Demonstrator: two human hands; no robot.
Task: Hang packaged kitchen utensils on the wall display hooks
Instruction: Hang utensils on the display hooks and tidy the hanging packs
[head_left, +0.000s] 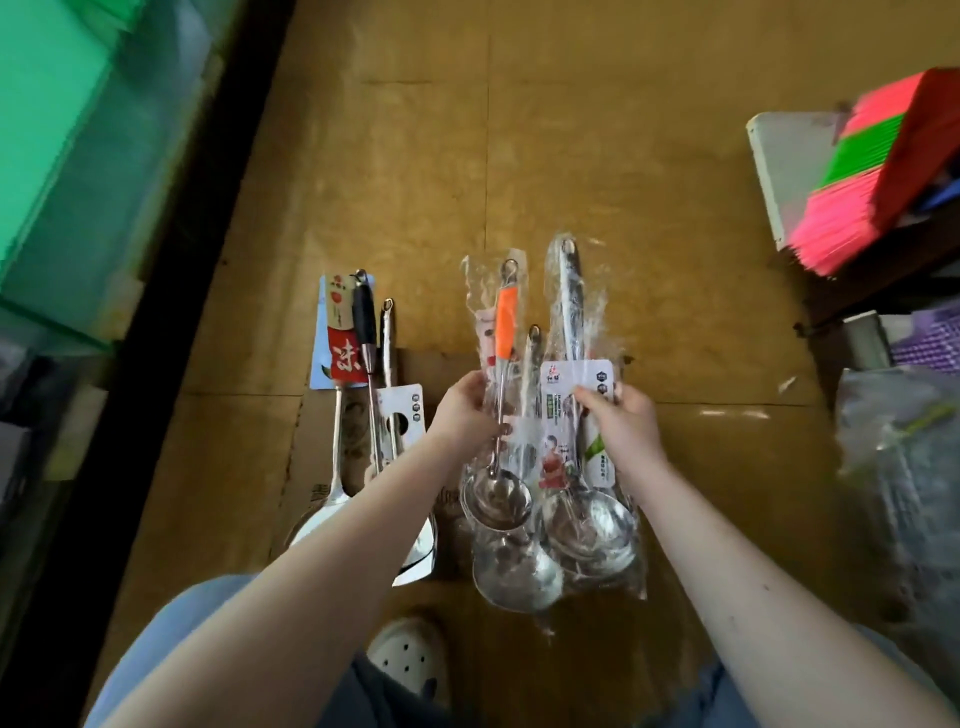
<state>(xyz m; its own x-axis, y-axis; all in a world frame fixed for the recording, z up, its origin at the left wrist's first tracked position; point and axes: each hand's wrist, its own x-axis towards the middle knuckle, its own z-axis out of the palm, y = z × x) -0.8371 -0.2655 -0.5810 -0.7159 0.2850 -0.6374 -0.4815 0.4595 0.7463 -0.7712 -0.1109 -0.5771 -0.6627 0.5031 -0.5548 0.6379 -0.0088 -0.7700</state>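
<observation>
1. Brown floor (571, 156): surface beneath everything.
2. Bagged ladles (519, 571): three, side by side, handles pointing away.
3. Packaged spatulas (387, 415): lying just left of them.
4. Right hand (626, 423): pinches the largest ladle's label card (558, 395).
5. Left hand (462, 415): grips the orange-handled ladle (506, 327) through its bag.

- Blue backing card (324, 312) of the black-handled utensil on the floor: its red label (345, 358) bears one big white Chinese character, partly cut off by the handle. It resembles 沫, but that is uncertain. The small print above is blurred.
- White card (558, 410) in the large ladle pack (587, 525): red logo, dark hexagon badges and green vertical print, none legible.
- White spatula card (413, 410): two small dark badges, unreadable.
- Orange-handled ladle pack (506, 322): pale card with reddish marks, unreadable.
- Cardboard sheet (311, 452) on the floor: faint letters, partly covered, unreadable.
</observation>
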